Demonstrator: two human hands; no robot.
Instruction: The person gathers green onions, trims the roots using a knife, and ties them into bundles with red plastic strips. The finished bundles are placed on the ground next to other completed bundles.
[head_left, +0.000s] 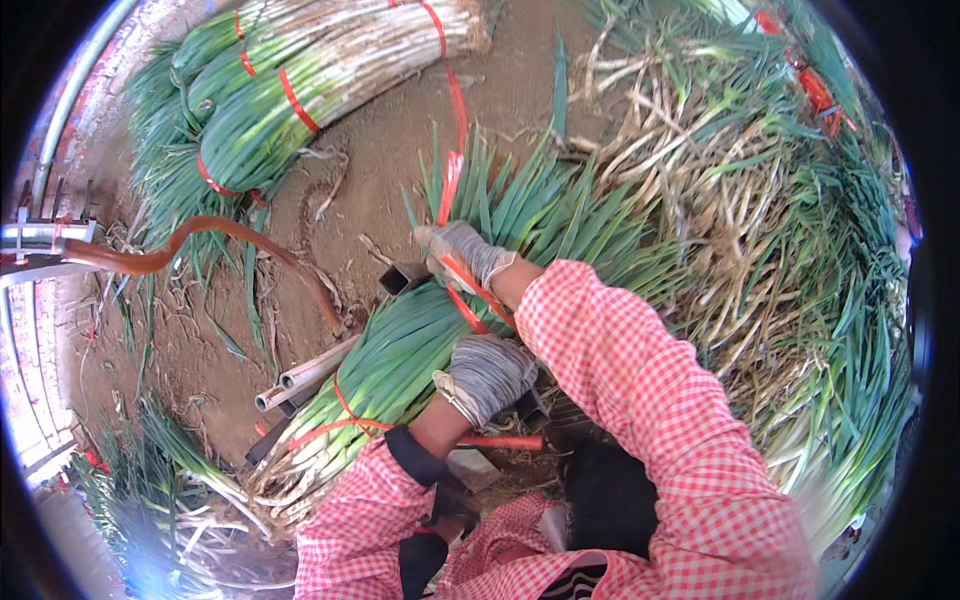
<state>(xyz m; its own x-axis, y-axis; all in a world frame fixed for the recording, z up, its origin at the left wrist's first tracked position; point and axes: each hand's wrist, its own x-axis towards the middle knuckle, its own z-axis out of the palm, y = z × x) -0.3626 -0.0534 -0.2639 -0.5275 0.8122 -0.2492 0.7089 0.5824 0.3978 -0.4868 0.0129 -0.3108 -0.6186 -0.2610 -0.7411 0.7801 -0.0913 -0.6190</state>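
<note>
A bundle of green onions (405, 337) lies on a metal rack in front of me, its white root ends at lower left and its leaves spread to the upper right. Red plastic strap (452, 176) runs down from the top of the view to my right hand (465, 255), gloved and closed on it above the leaves. My left hand (491, 375), also gloved, presses on the bundle's near side, where the strap passes beneath it; its fingertips are hidden. Another red band (341, 397) circles the bundle near the white stalks.
Tied green onion bundles (330, 82) lie on the soil at upper left. A large heap of loose onions (720, 225) covers the right side, with more loose onions (172, 465) at lower left. A curved brown tube (202, 225) reaches in from the left, above metal pipes (315, 369).
</note>
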